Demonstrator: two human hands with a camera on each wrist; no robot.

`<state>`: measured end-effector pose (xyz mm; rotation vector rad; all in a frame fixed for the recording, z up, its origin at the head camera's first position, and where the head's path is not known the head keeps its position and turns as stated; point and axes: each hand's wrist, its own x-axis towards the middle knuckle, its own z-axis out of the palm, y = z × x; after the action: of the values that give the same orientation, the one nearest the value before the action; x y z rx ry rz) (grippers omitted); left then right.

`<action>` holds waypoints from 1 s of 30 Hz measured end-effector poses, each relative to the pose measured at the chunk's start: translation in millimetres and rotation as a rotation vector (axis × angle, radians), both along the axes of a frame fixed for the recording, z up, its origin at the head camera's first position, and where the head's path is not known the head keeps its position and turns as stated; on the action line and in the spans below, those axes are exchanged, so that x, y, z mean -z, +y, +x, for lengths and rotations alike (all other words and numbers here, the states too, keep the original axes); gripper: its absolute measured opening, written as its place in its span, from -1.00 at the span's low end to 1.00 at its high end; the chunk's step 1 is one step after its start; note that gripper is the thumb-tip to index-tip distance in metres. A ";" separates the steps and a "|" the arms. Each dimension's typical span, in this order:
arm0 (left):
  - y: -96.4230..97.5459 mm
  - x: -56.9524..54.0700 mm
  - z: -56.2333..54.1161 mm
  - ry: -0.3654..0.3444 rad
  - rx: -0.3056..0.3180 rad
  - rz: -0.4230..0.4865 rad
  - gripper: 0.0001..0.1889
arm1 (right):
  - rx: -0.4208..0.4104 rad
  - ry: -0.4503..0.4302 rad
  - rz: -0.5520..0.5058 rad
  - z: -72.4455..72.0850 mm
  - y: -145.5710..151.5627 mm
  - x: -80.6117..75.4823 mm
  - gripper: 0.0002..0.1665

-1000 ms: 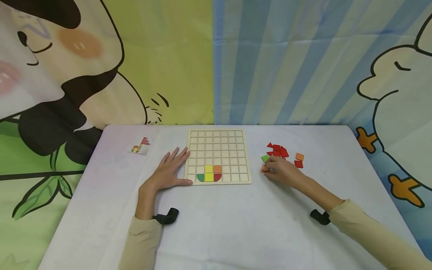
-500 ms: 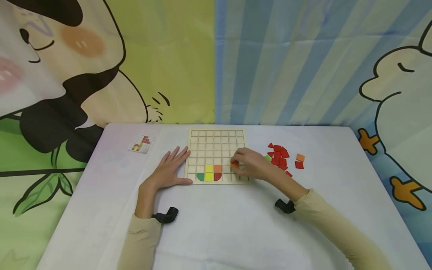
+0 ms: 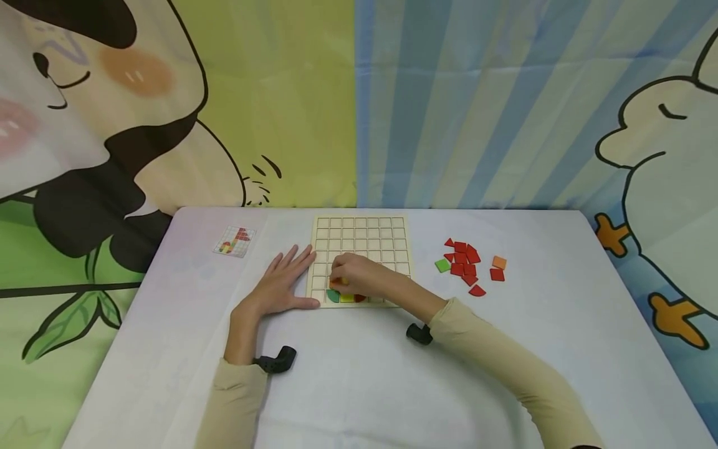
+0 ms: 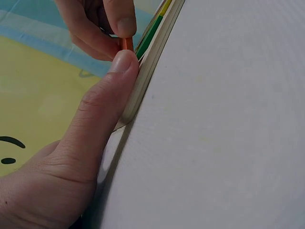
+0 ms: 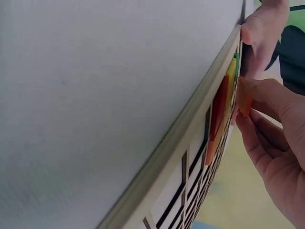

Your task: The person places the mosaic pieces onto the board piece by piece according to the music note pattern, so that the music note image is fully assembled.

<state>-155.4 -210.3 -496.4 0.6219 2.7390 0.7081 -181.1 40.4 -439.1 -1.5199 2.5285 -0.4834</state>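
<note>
Two hands: the left (image 3: pixel 279 284) lies spread at the board's left edge, thumb on its near corner; the right (image 3: pixel 361 274) pinches an orange tile (image 5: pixel 245 98).
Orange tile: just over the board, about the cell behind the green piece (image 3: pixel 333 296); whether it touches, I can't tell.
Good placing: square its edges to the cell, lower it flat, let the left hand brace.
Board (image 3: pixel 359 234): green, yellow (image 3: pixel 348 299) and dark red (image 3: pixel 360 299) pieces fill near-row cells.
Desk (image 3: pixel 336 386): carries loose red pieces (image 3: pixel 457 269).

Soft light, faint shadows on white tablecloth (image 3: pixel 348 380); wrist views — dimmer, greyer
</note>
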 end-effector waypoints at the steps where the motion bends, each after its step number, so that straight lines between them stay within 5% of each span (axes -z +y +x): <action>1: -0.2 0.3 0.2 0.000 0.001 -0.003 0.21 | -0.001 -0.007 0.007 -0.6 -1.7 1.4 -0.82; 13: -0.2 -2.7 0.0 0.009 0.011 0.002 0.20 | 0.038 -0.023 0.055 -3.5 -10.3 5.6 -0.80; 17: 1.0 -1.8 -1.5 0.012 0.007 0.018 0.19 | 0.082 0.057 0.101 1.0 -8.9 -1.5 -0.75; 23: 3.8 0.6 -0.6 0.001 0.007 0.016 0.21 | 0.112 0.057 0.072 24.9 16.8 -14.0 -0.75; 30: 1.4 -1.7 2.0 0.015 -0.012 0.016 0.21 | 0.149 0.075 0.017 57.6 73.5 -9.1 -0.67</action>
<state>-153.5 -209.0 -494.7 0.6165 2.7555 0.7323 -123.5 113.9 -430.0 -1.3747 2.7095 -0.4300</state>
